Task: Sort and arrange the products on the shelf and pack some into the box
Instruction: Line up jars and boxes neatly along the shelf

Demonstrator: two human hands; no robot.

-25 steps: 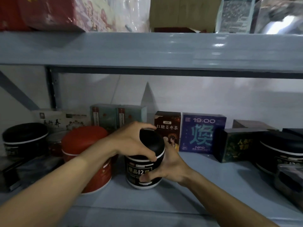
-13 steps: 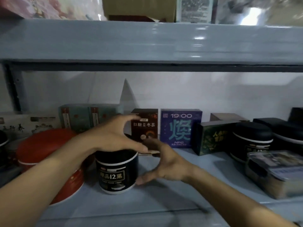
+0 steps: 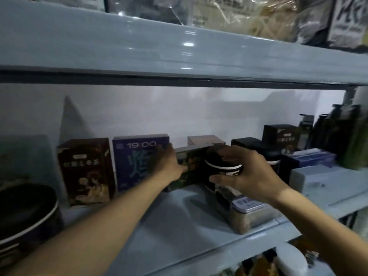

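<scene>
Two bare forearms, left hand point(image 3: 166, 166), right hand point(image 3: 251, 176) (both hands bare too)

Left hand point(image 3: 167, 164), right hand point(image 3: 246, 176): both curled.

We have one view: a head-worn wide-angle camera, facing forward into the rack from within arm's reach, lower shelf board point(image 3: 179, 226) below, upper shelf board point(image 3: 139, 46) across the top.

Shelving unit, grey-blue painted metal: upper shelf point(image 3: 139, 46), glossy front edge with small light glints; lower shelf point(image 3: 179, 226) below. Rear wall point(image 3: 199, 112), plain white, shadowed at left. Upright post point(image 3: 349, 94), right end.
</scene>
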